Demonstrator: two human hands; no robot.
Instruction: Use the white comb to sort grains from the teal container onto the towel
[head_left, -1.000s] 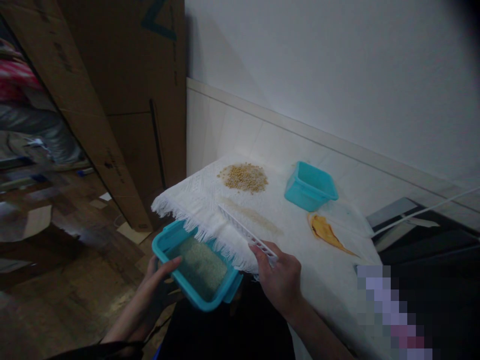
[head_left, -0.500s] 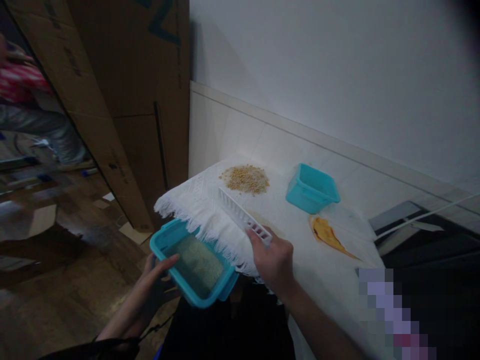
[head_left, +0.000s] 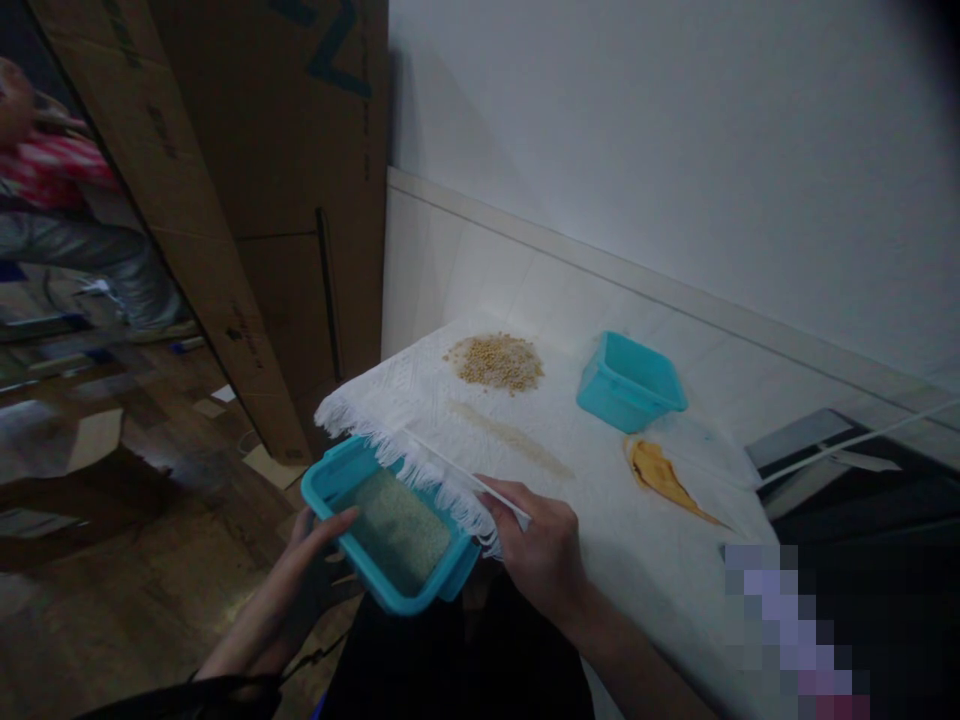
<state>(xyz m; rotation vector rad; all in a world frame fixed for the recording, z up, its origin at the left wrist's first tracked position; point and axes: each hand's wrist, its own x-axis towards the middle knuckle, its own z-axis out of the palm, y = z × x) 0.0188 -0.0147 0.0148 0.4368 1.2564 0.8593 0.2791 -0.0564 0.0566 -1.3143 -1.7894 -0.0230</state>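
My left hand [head_left: 304, 570] grips the near left rim of a teal plastic container [head_left: 397, 603], thumb over the edge. Small pale grains, like rice, lie inside it. It sits just under the fringed edge of a white cloth [head_left: 375, 395]. My right hand [head_left: 544, 545] is closed on one end of a white slotted plastic strip [head_left: 454, 467], seen nearly edge-on along the fringe. Behind the strip, a thin line of pale grains [head_left: 514, 435] crosses the cloth. A pile of yellowish kernels mixed with pale grains [head_left: 499, 362] lies further back.
A second teal container [head_left: 634, 380] stands on the table beside a yellow-orange patterned piece [head_left: 660, 475] in clear plastic. A tall cardboard box [head_left: 300, 150] rises at the left. Beyond it a person in a red checked top [head_left: 60, 165] sits. A white wall [head_left: 637, 130] backs the table.
My right hand has drawn the slotted strip toward me to the cloth's fringe and turned it edge-on, uncovering the line of grains. My left hand and its container stay nearly still.
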